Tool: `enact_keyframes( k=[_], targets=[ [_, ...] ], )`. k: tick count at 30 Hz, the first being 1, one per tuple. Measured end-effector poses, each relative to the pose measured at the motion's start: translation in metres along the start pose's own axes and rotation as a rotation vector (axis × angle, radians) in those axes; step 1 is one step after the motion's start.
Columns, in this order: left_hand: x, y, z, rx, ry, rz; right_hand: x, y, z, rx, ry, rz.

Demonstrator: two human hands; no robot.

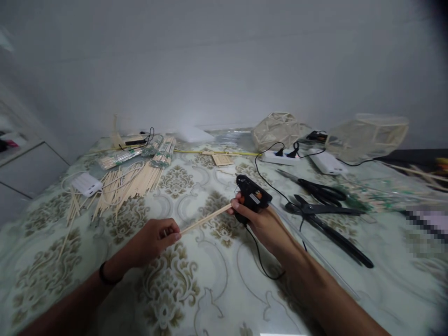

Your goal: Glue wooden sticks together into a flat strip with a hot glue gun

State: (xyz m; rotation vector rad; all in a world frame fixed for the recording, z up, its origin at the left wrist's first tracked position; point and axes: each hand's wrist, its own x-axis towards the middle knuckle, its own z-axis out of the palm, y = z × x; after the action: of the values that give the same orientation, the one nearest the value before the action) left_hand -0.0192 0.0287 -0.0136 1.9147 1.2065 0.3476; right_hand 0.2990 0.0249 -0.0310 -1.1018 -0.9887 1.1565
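My left hand (156, 239) pinches the near end of a thin pale wooden stick (206, 219); it may be two sticks lying side by side. The stick slants up to the right, above the patterned tablecloth (217, 275). Its far end meets the fingertips of my right hand (257, 218), which grips a black hot glue gun (252, 192) with orange parts. A clear glue stick (297, 235) seems to run back from the gun, along my right forearm. The gun's nozzle points away to the upper left, close to the stick's far end but apart from it.
Loose wooden sticks (135, 182) and a white power bank (87, 184) lie at left. To the right are scissors (320, 189), black cutters (336, 235), a power strip (280, 157) and another white box (327, 162). Stick-framed shapes (278, 130) stand by the wall.
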Motion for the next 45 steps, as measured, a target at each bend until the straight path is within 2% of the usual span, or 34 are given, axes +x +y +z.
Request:
enact_keyframes(
  k=[4, 10, 14, 17, 20, 25, 29, 33, 36, 40, 45],
  targets=[
    [0.0, -0.006, -0.01, 0.093, -0.033, -0.019, 0.002, -0.001, -0.006, -0.16, -0.042, -0.026],
    [-0.004, -0.008, -0.018, 0.163, -0.113, -0.05, 0.015, -0.003, -0.039, -0.615, -0.086, -0.093],
    [-0.007, -0.001, -0.019, 0.153, -0.014, 0.016, 0.022, 0.007, -0.058, -0.863, -0.188, -0.104],
    [-0.002, -0.005, -0.02, 0.134, 0.047, 0.071, 0.027, 0.018, -0.071, -1.007, -0.262, -0.099],
    [0.003, -0.016, -0.019, 0.11, 0.052, 0.108, 0.031, 0.021, -0.083, -1.119, -0.257, -0.125],
    [0.002, -0.026, -0.014, 0.121, 0.029, 0.134, 0.03, 0.013, -0.094, -1.216, -0.207, -0.167],
    [0.001, -0.028, -0.012, 0.149, 0.026, 0.16, 0.026, 0.005, -0.089, -1.222, -0.179, -0.231],
    [0.001, -0.03, -0.009, 0.178, 0.044, 0.194, 0.019, -0.004, -0.07, -1.179, -0.18, -0.344],
    [0.001, -0.032, -0.007, 0.207, 0.055, 0.22, 0.011, -0.007, -0.049, -1.133, -0.266, -0.406],
    [0.0, -0.033, -0.004, 0.254, 0.052, 0.255, 0.0, -0.002, -0.023, -1.125, -0.427, -0.407],
    [-0.004, -0.036, -0.001, 0.308, 0.082, 0.299, -0.008, 0.007, -0.011, -1.172, -0.467, -0.395]
  ],
)
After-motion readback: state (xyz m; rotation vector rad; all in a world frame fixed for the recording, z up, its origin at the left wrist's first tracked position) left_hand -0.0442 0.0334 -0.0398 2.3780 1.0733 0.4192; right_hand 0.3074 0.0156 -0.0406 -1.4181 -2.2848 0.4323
